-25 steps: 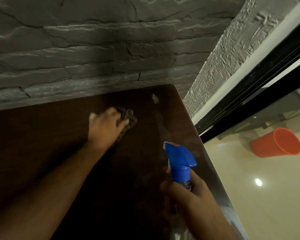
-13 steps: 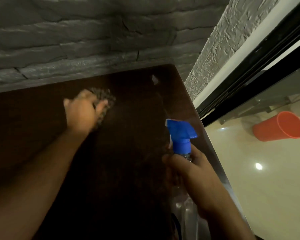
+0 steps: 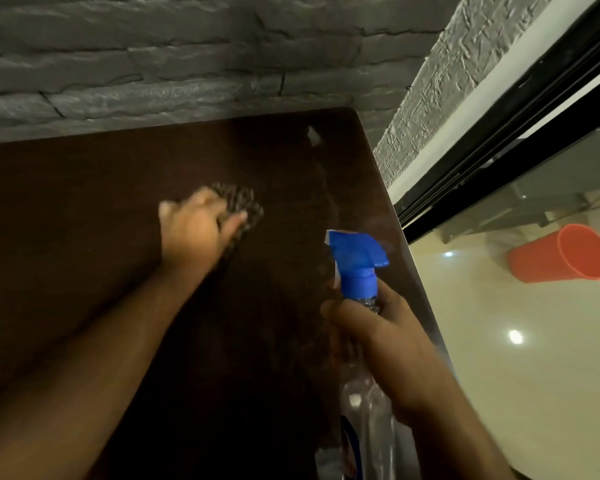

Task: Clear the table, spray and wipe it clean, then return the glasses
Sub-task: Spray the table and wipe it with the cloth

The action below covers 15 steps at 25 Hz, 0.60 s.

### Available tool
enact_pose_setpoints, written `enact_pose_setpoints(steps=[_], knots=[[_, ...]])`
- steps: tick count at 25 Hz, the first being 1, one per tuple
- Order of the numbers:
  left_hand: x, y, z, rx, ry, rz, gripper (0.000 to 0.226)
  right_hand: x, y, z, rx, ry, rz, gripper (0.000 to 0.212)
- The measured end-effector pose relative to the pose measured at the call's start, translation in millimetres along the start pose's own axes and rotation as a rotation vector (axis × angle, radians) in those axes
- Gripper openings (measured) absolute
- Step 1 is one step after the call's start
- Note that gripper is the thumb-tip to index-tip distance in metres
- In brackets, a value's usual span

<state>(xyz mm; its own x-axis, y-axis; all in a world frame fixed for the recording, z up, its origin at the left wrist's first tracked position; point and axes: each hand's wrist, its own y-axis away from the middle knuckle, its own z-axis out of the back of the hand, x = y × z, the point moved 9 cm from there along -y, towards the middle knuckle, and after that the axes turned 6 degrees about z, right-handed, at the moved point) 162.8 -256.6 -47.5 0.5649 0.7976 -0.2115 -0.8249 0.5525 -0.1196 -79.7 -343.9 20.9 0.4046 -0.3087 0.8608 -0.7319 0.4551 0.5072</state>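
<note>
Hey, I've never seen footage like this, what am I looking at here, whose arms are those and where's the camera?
There is no machine here. A person wears a wide-angle camera on the head, so the single view looks forward and down along their own two arms.

The left hand presses a dark patterned cloth onto a dark brown table that stands against a grey stone wall. The right hand has its grip round the neck of a clear spray bottle with a blue trigger head.

A small pale patch shows near the table's far corner; I cannot tell what it is. Beyond the table's right edge, an orange bucket stands on a pale floor.
</note>
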Motion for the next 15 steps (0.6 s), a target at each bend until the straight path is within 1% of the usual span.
enact_pose_setpoints(steps=[1,2,3,4,5,6,7,8,9,10,11,13,14,15], knots=[[6.0,-36.0,-1.9,-0.026,-0.026,0.101,0.039,1.1,2.2,1.9,-0.004,0.021,0.017,0.017],[1.8,-61.5,-3.9,-0.004,-0.036,0.178,0.040,2.4,5.4,4.0,-0.012,0.033,0.037,0.016],[-15.2,-69.4,-10.8,0.036,-0.039,0.199,0.039,3.3,8.7,6.1,-0.023,0.039,0.053,0.017],[-39.7,-56.7,-18.4,0.078,-0.001,0.166,0.035,4.2,12.9,7.1,-0.025,0.038,0.063,0.018],[-67.1,-21.2,-20.0,0.102,0.038,0.056,0.031,4.7,18.8,6.2,-0.017,0.038,0.061,0.018],[-89.3,32.3,-18.1,0.139,0.081,-0.089,0.026,4.2,24.3,4.8,-0.002,0.035,0.055,0.017],[-96.0,86.9,-16.1,0.166,0.128,-0.206,0.024,3.8,29.3,4.1,0.013,0.032,0.051,0.015],[-87.6,129.7,-7.3,0.161,0.160,-0.265,0.025,1.4,33.8,5.3,0.020,0.027,0.046,0.014],[-64.5,148.7,2.0,0.150,0.159,-0.274,0.029,-2.6,37.0,8.1,0.019,0.021,0.037,0.014],[-33.8,143.1,7.9,0.106,0.104,-0.238,0.033,-6.6,40.8,12.4,0.012,0.017,0.033,0.015],[1.7,116.4,13.7,0.042,0.016,-0.129,0.035,-9.5,44.9,16.0,0.010,0.026,0.031,0.016],[64.1,46.5,24.0,-0.063,-0.080,0.185,0.040,-12.7,55.1,18.3,0.013,0.051,0.036,0.017],[78.5,14.0,24.3,-0.078,-0.088,0.319,0.041,-14.6,60.3,19.0,0.007,0.048,0.039,0.017],[70.1,-5.0,20.9,-0.071,-0.070,0.365,0.041,-17.9,64.4,20.3,0.000,0.044,0.041,0.016]])
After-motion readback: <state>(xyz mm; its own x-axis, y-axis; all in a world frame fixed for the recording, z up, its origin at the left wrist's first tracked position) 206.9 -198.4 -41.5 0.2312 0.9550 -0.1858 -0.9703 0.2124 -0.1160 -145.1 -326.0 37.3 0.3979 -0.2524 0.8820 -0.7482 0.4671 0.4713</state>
